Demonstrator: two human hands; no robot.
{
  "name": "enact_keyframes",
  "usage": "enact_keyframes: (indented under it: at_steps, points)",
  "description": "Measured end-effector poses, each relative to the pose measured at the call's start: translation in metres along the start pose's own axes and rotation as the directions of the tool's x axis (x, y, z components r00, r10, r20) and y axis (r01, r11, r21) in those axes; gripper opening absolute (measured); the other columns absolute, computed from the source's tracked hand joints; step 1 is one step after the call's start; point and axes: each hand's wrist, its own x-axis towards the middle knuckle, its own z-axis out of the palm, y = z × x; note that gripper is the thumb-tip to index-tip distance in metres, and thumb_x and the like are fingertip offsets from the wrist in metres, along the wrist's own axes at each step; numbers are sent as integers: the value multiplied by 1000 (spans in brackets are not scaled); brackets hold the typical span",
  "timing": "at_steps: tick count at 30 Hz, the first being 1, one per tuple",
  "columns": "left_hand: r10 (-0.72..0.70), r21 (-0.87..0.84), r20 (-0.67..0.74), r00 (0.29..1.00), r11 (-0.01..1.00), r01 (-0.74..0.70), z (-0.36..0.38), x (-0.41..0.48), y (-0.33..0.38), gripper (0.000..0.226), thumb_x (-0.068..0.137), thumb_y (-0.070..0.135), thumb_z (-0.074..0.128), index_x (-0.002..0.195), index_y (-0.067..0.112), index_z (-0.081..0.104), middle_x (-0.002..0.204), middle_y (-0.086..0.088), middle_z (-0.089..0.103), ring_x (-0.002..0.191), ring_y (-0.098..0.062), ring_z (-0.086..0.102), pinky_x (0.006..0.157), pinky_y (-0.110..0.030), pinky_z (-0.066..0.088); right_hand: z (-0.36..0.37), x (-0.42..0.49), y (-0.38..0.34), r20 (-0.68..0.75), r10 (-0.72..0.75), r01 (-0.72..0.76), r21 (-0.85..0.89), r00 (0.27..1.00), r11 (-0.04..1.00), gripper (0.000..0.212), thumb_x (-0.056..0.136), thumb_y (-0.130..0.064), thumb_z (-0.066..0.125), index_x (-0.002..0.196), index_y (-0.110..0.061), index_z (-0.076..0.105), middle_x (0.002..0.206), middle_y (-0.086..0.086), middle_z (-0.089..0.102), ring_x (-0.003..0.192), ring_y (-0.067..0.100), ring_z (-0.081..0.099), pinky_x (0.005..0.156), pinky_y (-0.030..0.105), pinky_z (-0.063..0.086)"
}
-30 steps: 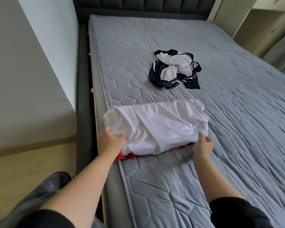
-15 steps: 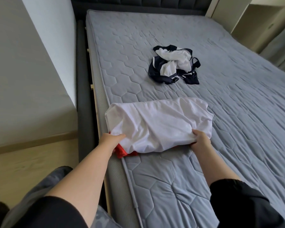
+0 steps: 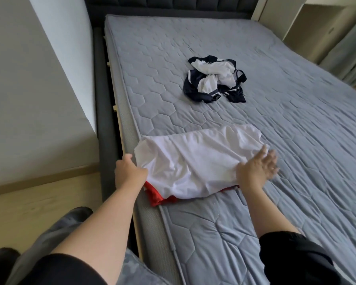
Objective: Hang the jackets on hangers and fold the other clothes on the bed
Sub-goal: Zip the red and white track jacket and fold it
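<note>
A folded white garment (image 3: 195, 161) with red trim (image 3: 155, 197) showing under its near edge lies at the left edge of the grey quilted bed (image 3: 296, 140). My left hand (image 3: 128, 171) grips the garment's left end, fingers curled around the fabric. My right hand (image 3: 257, 169) lies flat on its right end with fingers spread and slightly blurred. Farther up the mattress, a crumpled navy and white garment (image 3: 215, 79) sits in a heap.
A dark bed frame and headboard (image 3: 173, 5) border the mattress. A white wall and wooden floor (image 3: 29, 202) are to the left. A cabinet (image 3: 317, 17) and curtains stand at the far right.
My right hand has let go of the garment's near right corner and now lies flat, fingers spread, on its right end. My left hand stays at the left end.
</note>
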Motion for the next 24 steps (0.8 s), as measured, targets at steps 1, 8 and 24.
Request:
enact_keyframes:
  at_steps: [1,8,24]
  points:
    - [76,-22,-43,996,997,-77,-1,2,2,45,81,16,61,125,15,51,125,-10,49,109,-30,53,80,-34,43,3,-3,-12,11,-145,145,-48,989,988,81,87,-17,52,153,-17,5,160,11,-8,147,28,-9,117,49,-4]
    - [202,-125,33,979,973,-196,3,20,15,24,90,21,55,106,12,71,106,-2,69,102,-21,61,86,-31,49,43,-11,-109,346,-676,697,83,650,712,51,101,-35,30,150,-20,27,161,4,12,148,22,1,117,45,-5]
    - [175,62,252,952,979,-196,35,60,24,13,86,20,59,81,12,69,89,-3,62,87,-23,58,65,-24,39,90,4,-116,449,-524,434,294,724,852,40,102,-27,37,138,-15,48,149,5,42,138,19,35,118,35,12]
